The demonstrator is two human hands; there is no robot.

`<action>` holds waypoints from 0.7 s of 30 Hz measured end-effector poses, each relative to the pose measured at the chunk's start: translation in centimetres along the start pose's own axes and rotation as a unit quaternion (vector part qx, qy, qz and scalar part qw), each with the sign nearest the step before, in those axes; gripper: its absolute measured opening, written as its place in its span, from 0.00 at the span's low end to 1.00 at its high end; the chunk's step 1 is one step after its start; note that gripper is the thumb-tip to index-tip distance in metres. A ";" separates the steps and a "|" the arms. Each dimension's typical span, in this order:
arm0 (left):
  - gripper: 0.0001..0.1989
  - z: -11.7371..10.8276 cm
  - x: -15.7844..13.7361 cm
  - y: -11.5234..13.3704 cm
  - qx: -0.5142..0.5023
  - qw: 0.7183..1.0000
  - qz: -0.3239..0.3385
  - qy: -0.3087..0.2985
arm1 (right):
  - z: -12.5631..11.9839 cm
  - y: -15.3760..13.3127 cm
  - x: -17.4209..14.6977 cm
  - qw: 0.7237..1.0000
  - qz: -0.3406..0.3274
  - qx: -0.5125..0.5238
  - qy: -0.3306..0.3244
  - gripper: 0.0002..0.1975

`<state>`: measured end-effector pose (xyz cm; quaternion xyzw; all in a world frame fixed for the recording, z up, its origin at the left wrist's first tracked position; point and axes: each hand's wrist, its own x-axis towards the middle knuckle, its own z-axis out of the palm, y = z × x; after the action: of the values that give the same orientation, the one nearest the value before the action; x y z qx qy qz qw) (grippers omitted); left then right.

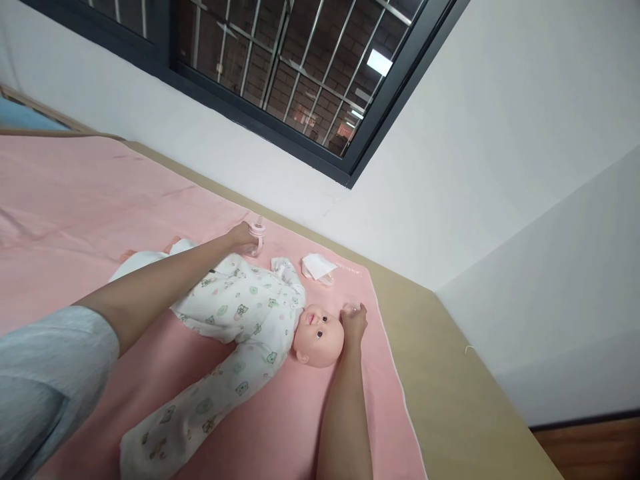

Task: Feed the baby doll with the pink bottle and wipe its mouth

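Observation:
A baby doll [320, 337] in white printed pajamas [245, 303] lies on its back, its head toward the right. My left arm reaches across its body. My left hand [241, 235] is closed around a pink baby bottle [257, 231] with a clear nipple, held upright just beyond the doll. Beside the top of the doll's head, my right hand [355, 323] is closed on a small clear cap [352, 309], probably the bottle's, though the fingers partly cover it. A pack of wipes [319, 268] with a white sheet on top lies between my hands.
A pink mat [280, 427] covers much of the tan bed surface [415, 327]. Behind it rises a white wall [500, 133] with a dark-framed window [345, 170] and metal bars outside. A thin white loop [469, 348] lies near the right edge.

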<state>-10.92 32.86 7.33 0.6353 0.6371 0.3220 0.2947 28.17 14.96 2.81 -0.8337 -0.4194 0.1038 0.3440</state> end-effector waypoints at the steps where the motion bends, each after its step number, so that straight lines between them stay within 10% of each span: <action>1: 0.19 0.0 0.0 0.0 -0.005 1.000 0.000 0.001 | 0.0 0.0 0.0 1.000 0.000 0.001 -0.001 0.42; 21: 0.23 -0.6 -4.5 5.3 -0.126 0.989 0.072 -0.024 | 0.0 -0.3 -0.2 0.999 0.013 0.034 0.002 0.41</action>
<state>-7.97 28.30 11.73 0.6447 0.5371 0.4047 0.3636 27.83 14.94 3.00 -0.8273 -0.4039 0.1205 0.3715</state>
